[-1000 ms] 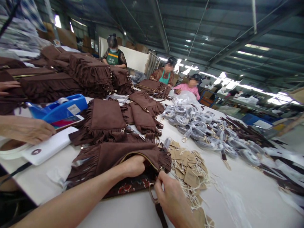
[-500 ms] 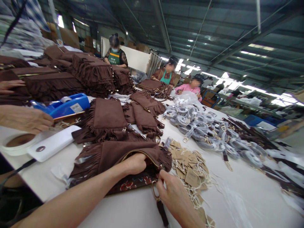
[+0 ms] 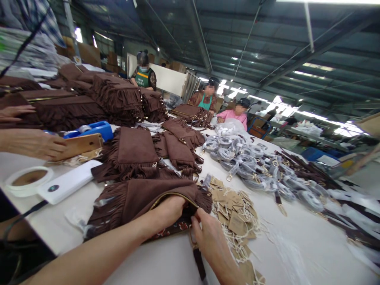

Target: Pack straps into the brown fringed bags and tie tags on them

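Observation:
A brown fringed bag (image 3: 133,200) lies in front of me with its gold zipper open. My left hand (image 3: 172,208) reaches into the opening; its fingers are hidden inside. My right hand (image 3: 208,229) pinches the bag's edge at the right end of the zipper. Below that hand hangs a dark wrist strap (image 3: 198,261) with a metal clasp, partly covered by the fingers. Floral lining (image 3: 181,227) shows under the opening. Brown paper tags (image 3: 234,209) with white strings are piled just right of the bag.
Brown bags (image 3: 138,148) lie beyond mine. Coiled wrapped straps (image 3: 246,162) cover the right side. At left are a white device (image 3: 71,182), a tape roll (image 3: 28,178) and a blue tape dispenser (image 3: 102,128). A co-worker's hand (image 3: 44,144) holds a gold phone (image 3: 81,146).
My right hand has moved slightly up and left along the bag's edge, and the opening looks narrower. At left, the co-worker's phone has turned and shows more of its back.

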`<state>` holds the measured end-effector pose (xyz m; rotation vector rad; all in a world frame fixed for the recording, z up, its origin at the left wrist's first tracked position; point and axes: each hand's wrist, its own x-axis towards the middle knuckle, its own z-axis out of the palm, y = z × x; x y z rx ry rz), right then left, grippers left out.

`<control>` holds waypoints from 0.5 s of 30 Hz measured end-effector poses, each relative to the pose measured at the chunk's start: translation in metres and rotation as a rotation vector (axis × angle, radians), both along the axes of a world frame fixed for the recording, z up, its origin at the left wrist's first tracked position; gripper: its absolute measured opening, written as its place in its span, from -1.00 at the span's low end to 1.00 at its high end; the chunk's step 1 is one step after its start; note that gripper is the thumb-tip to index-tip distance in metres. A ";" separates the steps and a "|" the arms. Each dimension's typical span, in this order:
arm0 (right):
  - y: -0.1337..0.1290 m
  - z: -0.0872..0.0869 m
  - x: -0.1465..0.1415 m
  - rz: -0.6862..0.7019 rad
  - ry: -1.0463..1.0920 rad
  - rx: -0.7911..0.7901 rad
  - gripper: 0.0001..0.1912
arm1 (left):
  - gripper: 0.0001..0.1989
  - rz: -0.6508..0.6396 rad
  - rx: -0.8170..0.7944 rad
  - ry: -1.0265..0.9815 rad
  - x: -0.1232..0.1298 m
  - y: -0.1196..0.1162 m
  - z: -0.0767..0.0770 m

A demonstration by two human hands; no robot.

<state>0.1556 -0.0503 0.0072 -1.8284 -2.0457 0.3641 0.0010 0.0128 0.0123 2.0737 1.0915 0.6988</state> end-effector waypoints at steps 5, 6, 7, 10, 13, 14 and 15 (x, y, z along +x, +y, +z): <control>-0.002 0.011 0.018 -0.004 0.768 -0.197 -0.82 | -0.80 -0.057 0.092 0.105 -0.011 -0.023 0.024; -0.004 0.014 0.020 -0.008 0.939 -0.285 -0.75 | -0.81 -0.064 0.112 0.118 -0.014 -0.027 0.029; -0.005 0.017 0.022 -0.001 1.089 -0.366 -0.69 | -0.81 -0.069 0.126 0.109 -0.017 -0.031 0.035; -0.010 0.024 0.023 0.052 1.381 -0.469 -0.61 | -0.85 -0.086 0.055 -0.041 -0.022 -0.035 0.044; -0.011 0.025 0.020 0.106 1.461 -0.470 -0.63 | -0.85 -0.079 -0.182 -0.237 -0.020 -0.032 0.040; -0.011 0.024 0.019 0.114 1.449 -0.465 -0.62 | -0.85 -0.073 -0.258 -0.284 -0.019 -0.031 0.036; -0.011 0.022 0.019 0.114 1.415 -0.450 -0.61 | -0.86 -0.069 -0.332 -0.330 -0.018 -0.030 0.032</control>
